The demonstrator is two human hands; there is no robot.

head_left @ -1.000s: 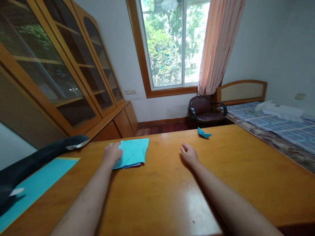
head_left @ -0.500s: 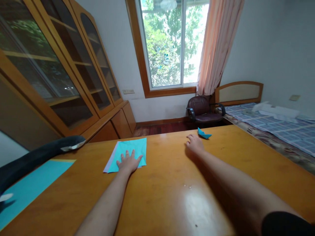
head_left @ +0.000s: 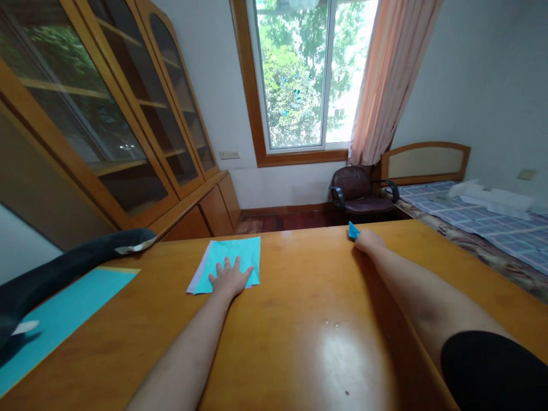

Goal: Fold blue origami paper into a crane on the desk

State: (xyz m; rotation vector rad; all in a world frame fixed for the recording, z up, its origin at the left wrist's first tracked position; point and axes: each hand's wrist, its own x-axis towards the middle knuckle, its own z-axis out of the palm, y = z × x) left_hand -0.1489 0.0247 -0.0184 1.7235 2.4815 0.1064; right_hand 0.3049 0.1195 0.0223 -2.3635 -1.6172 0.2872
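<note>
Touching plain paper (head_left: 235,248), L fingers (head_left: 228,266)

Daylight enters through the window (head_left: 295,85).
Glass-doored cabinet (head_left: 141,131) at left. Pink curtain (head_left: 391,74) at the window's right side. Brown chair (head_left: 355,191) below the curtain, beside the bed (head_left: 475,221). Wall (head_left: 492,74): white. Floor (head_left: 291,222): dark red.

The left hand (head_left: 231,278) lies flat, with fingers spread, on the turquoise sheet (head_left: 234,249), near the far edge of the tabletop (head_left: 295,308). Close to this same edge, toward its right corner, the right hand (head_left: 370,241) partly covers the blue folded paper (head_left: 352,230); its grip is hidden. Beyond the edge stands a dark armchair (head_left: 354,185).
</note>
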